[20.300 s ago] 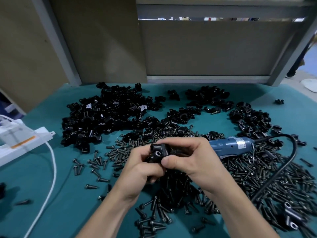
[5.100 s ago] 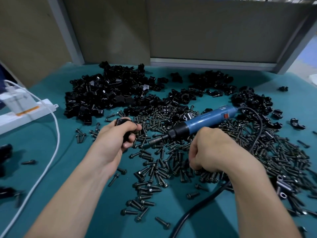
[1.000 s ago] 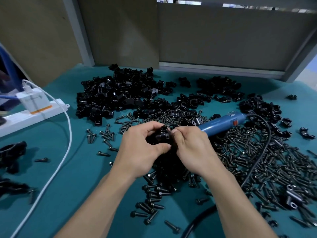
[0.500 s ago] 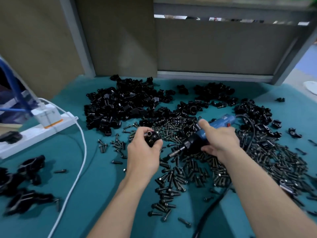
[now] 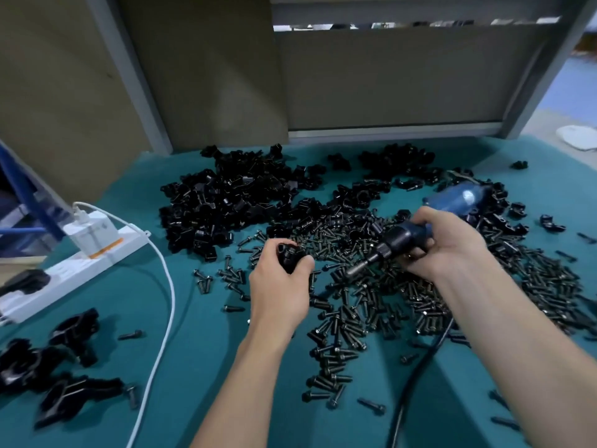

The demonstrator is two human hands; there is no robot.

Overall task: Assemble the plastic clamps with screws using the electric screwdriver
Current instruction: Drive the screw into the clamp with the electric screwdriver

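Observation:
My left hand (image 5: 280, 286) grips a black plastic clamp (image 5: 288, 255) just above the teal table. My right hand (image 5: 444, 244) holds the blue electric screwdriver (image 5: 452, 206) by its front end, lifted and tilted. Its bit (image 5: 358, 269) points down-left toward the clamp, with a gap between them. A wide spread of black screws (image 5: 371, 302) lies under and between both hands. Behind them sits a large heap of loose black clamp parts (image 5: 226, 205).
A white power strip (image 5: 74, 266) with a plugged charger and a white cable (image 5: 164, 305) lies at the left. Several assembled clamps (image 5: 61, 363) lie at the near left. The screwdriver's black cord (image 5: 416, 379) runs toward me. Grey panels close off the back.
My right hand has lifted the screwdriver higher and swung its bit toward the clamp. A second ago both hands were together on the clamp. My left hand has stayed nearly in place.

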